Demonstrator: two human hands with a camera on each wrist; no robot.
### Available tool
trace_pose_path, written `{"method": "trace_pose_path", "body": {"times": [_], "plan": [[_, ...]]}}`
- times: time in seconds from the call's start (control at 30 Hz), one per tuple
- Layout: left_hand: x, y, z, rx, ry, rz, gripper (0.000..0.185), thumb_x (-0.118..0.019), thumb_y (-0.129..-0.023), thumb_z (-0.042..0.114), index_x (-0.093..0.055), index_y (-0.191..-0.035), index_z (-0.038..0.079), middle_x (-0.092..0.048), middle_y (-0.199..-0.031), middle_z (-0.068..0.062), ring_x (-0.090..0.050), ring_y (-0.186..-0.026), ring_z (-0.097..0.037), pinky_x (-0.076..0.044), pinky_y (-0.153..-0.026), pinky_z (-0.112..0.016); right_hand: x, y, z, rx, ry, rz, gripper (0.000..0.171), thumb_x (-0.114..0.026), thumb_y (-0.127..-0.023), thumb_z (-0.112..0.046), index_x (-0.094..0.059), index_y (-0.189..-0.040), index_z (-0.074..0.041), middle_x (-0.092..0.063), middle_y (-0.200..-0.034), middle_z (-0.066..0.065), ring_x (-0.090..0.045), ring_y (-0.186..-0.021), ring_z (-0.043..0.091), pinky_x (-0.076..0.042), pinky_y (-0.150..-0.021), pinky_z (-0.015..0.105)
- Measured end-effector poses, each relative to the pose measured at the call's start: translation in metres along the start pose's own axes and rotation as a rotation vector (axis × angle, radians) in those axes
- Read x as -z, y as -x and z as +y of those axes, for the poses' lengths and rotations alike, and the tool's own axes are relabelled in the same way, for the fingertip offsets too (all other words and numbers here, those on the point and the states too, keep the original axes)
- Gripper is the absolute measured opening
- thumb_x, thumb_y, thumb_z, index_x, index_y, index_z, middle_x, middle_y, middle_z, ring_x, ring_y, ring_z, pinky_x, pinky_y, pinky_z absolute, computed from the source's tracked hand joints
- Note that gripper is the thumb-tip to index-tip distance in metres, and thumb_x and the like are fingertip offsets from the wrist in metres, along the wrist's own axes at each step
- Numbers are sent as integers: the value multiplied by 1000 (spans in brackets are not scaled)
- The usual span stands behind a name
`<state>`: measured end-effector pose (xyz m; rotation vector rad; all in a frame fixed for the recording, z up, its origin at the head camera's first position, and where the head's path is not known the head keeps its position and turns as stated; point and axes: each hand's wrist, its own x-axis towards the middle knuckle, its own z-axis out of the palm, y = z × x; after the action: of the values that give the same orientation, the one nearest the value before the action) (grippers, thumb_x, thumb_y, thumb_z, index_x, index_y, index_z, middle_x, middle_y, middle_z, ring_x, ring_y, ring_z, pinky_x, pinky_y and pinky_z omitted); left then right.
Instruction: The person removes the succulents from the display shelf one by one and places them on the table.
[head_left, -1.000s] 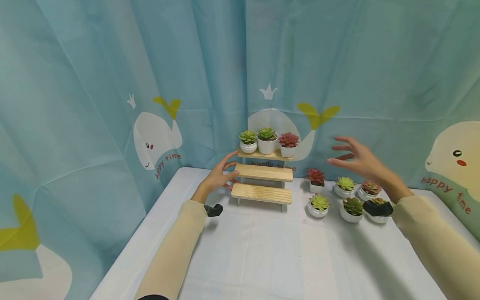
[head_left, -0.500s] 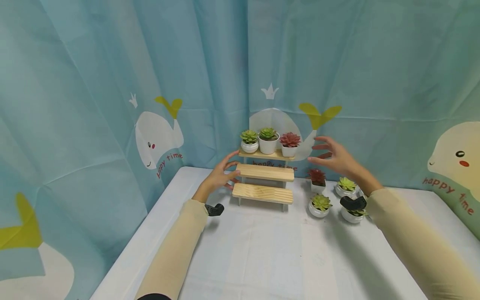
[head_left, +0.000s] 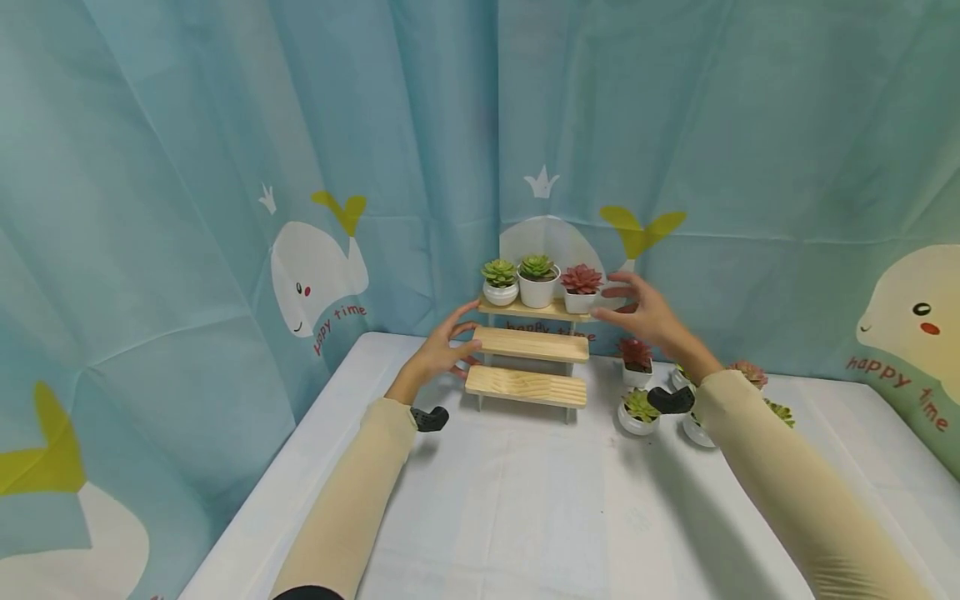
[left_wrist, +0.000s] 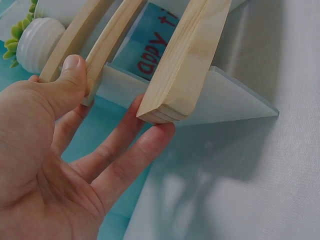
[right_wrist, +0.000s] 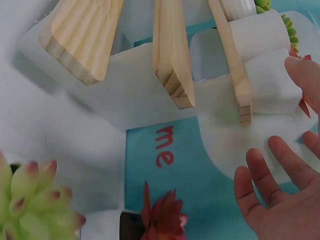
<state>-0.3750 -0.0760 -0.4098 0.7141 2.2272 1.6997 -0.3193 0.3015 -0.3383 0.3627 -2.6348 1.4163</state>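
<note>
A three-tier wooden plant stand (head_left: 532, 343) stands at the back of the table. My left hand (head_left: 433, 354) holds its left end; in the left wrist view, the thumb lies on the middle plank (left_wrist: 112, 42) and two fingertips touch the end of the lowest plank (left_wrist: 177, 95). On the top tier sit two green succulents (head_left: 499, 282) in white pots and a red succulent (head_left: 581, 287) in a square white pot. Beside that red one is my right hand (head_left: 645, 312), fingers spread and slightly bent, holding nothing. The right wrist view shows its thumb (right_wrist: 302, 72) close by the square pot.
Several more potted succulents stand on the table to the right, including a red one (head_left: 636, 360) and a light green one (head_left: 639, 412). My right forearm partly covers others. A blue curtain (head_left: 420, 125) with whale prints hangs behind the white-covered table (head_left: 510, 500).
My right hand has moved left, from above the table plants to the red succulent on the top tier. The left hand stays at the stand's left end.
</note>
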Motion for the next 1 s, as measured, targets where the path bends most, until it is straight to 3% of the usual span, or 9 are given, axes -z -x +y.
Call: {"method": "trace_pose_path", "body": {"times": [0.27,0.53,1.0], "plan": [[-1,0,1,7,-1,11,75,-65,-104,22,-23,-163,40,-33,-164,-16,-68,-95,-50,-61,-72,-58,-10,-12,0,-28,-33,-3,83,-77,-95,-35,-31,-161,-15,-47,-153,22,-51,-134,42,-47,-103,61],[-1,1,0,8,-8,11,76,-66,-103,23,-23,-163,41,-32,-165,-16,-69,-97,-47,-62,-70,-53,-17,-19,-3,-100,-40,7,95,-78,-93,-41,-23,-164,-12,-38,-160,22,-40,-144,40,-41,-110,62],[-1,0,0,13,-10,14,76,-66,-103,23,-23,-163,41,-33,-165,-15,-69,-95,-48,-62,-70,-55,-23,-23,-3,-74,-36,43,83,-73,-97,-35,-29,-162,-7,-45,-152,26,-46,-136,42,-46,-104,59]]}}
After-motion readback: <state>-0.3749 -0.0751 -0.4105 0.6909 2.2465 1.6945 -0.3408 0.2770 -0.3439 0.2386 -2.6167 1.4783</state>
